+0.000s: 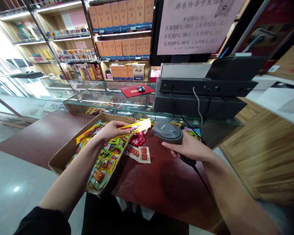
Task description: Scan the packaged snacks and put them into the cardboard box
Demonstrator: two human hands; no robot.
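My left hand (114, 129) is closed on one end of a long yellow snack packet (137, 126), held above the right rim of a cardboard box (61, 156). Wrapped snacks (107, 156) in yellow, green and clear packaging fill that box. A grey handheld barcode scanner (168, 131) is gripped in my right hand (186, 147), its head facing the packet's free end with a small gap between them. On the brown table (142, 182) below lie small clear packs of reddish sausages (144, 154) and a red packet (138, 139).
Behind the table runs a glass display counter (88, 94) with a red mat (127, 91) and a mouse (141, 88). Dark cabled equipment (186, 104) stands at the back right. Boxes (122, 16) line the shelves behind. The scanner's cord (202, 179) trails across the table.
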